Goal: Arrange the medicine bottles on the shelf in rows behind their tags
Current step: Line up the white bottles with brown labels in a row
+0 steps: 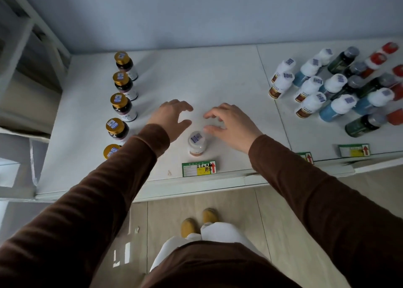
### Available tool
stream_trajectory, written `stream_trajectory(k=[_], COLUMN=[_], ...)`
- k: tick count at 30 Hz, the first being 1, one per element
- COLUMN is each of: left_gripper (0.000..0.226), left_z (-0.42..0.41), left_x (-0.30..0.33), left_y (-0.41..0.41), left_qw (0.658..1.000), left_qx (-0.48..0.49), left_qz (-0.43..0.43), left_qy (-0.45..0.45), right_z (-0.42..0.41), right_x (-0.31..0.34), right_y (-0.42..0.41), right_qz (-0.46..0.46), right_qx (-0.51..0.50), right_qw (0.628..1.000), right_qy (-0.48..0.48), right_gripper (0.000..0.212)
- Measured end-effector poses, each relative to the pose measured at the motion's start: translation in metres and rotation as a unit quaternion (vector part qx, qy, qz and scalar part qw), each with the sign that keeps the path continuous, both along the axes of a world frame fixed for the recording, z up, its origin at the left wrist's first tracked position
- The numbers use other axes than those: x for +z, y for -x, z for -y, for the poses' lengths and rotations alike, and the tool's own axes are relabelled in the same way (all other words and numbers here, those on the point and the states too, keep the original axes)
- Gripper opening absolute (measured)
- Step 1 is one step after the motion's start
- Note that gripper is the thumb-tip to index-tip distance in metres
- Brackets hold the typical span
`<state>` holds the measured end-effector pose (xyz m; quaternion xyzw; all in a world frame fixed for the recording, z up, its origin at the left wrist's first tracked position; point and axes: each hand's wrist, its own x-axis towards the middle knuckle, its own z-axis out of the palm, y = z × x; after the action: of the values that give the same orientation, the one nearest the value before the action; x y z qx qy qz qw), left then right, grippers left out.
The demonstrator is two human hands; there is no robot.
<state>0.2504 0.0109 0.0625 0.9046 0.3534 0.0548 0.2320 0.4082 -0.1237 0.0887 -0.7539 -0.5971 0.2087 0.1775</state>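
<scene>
Overhead view: a person in brown sleeves leans over a white shelf [218,74], feet visible on the floor below
Left hand: left hand [172,117] hovers just behind and left of a single bottle, fingers spread and loosely curved, holding nothing
Right hand: right hand [231,122] hovers just behind and right of the same bottle, fingers loosely curved, holding nothing; its thumb looks closest to the cap, though contact cannot be told
Hands together: apart, with a gap between them that opens toward the bottle
Bottle in hand's reach: white-capped bottle [197,144] stands upright near the front edge, directly behind the green and yellow tag [198,168]; its long axis is vertical, so it lies nearer the person than both palms
Nearer hand: judged about equal, the right slightly closer
Finished row: gold-capped bottles [118,104] run front to back along the left side, well apart from the hands
Unsorted group: clustered bottles [340,87] with white, grey and red caps crowd the right shelf panel, behind two more tags [354,150]
Open room: bare shelf stretches behind the lone bottle to the back wall, room for a row
Edges: shelf lip sits just in front of the tag; a nudge forward could tip the bottle off
</scene>
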Motion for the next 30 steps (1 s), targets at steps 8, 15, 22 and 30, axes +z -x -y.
stream_trajectory(k=[8, 15, 22, 30], left_gripper=[0.038, 0.040, 0.051, 0.047], left_z=[0.021, 0.076, 0.123, 0.145], left_x=[0.031, 0.027, -0.019, -0.063], left_y=[-0.085, -0.177, -0.264, -0.324], left_qw=[0.999, 0.995, 0.995, 0.996], left_qx=[-0.047, -0.082, -0.033, 0.025], left_qz=[0.020, 0.047, 0.034, 0.058], left_qy=[0.008, 0.042, 0.084, 0.070], right_z=[0.041, 0.088, 0.115, 0.099], right_x=[0.021, 0.027, 0.016, -0.008], right_y=[-0.075, -0.166, -0.257, -0.282], right_qz=[0.006, 0.036, 0.116, 0.151], right_qx=[-0.134, -0.197, -0.141, -0.004], right_qw=[0.989, 0.977, 0.982, 0.988], right_qy=[-0.058, -0.076, -0.042, 0.032], right_gripper=[0.025, 0.021, 0.032, 0.046])
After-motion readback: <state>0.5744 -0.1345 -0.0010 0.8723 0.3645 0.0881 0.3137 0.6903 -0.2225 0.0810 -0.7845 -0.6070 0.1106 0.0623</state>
